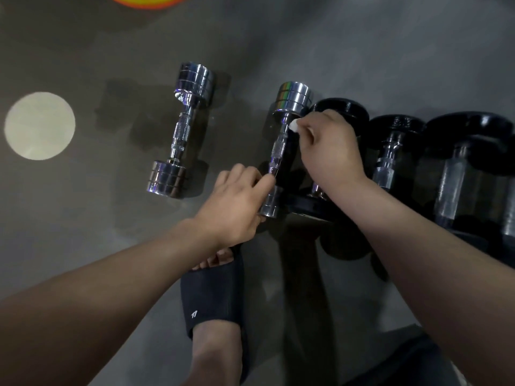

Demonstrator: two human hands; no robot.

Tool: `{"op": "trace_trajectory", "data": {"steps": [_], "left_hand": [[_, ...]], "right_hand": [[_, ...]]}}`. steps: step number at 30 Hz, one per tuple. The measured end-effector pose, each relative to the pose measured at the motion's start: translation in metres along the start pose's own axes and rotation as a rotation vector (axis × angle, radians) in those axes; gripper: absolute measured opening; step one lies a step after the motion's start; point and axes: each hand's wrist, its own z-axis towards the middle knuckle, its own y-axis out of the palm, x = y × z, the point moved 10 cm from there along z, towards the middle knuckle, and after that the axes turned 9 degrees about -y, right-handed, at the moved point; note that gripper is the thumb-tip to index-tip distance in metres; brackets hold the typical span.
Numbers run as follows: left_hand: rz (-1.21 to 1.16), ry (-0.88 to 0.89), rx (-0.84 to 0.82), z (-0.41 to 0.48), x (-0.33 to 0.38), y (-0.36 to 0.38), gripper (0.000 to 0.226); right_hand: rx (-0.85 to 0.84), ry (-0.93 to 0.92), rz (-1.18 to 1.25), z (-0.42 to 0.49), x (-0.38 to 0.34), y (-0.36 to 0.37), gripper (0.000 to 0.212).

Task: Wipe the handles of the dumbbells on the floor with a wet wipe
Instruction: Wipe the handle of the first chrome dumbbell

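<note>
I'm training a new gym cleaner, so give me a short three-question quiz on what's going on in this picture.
1. Which hand holds the wet wipe? A) left B) right C) neither
2. Fill in: the left hand holds the near end of a ____ dumbbell.
3. True or false: the wipe is at that dumbbell's near end.

Key:
1. B, the right hand.
2. chrome.
3. False, it is at the far end of the handle.
</note>
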Motion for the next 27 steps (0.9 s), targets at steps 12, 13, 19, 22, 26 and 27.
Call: {"op": "trace_trajectory", "data": {"steps": [12,13,19,22,26,27], "left_hand": [[-0.262,-0.061,-0.044,0.001,-0.016,0.002,0.068],[-0.312,-0.062,-0.051,0.0,-0.018,0.003,0.068],[-0.381,0.011,-0.077,-0.003,-0.02,0.004,0.07],[-0.412,0.016,-0.072,-0.003,-0.022,0.004,0.073],[-0.446,-0.012,-0.111,-0.003,-0.024,0.01,0.077],[-0.465,-0.027,-0.124,-0.005,-0.024,0.011,0.076]], "right_hand": [[-0.251,-0.146,-0.029,0.003,-0.018,0.041,0.021],[-0.302,-0.212,-0.042,-0.002,-0.025,0.045,0.02],[-0.442,-0.245,-0.12,0.014,-0.024,0.051,0.024],[-0.369,-0.16,-0.198,0.021,-0.018,0.048,0.025],[-0.471,-0.327,-0.095,-0.009,-0.043,0.055,0.018],[-0.497,-0.35,-0.1,-0.011,-0.043,0.056,0.018]]}}
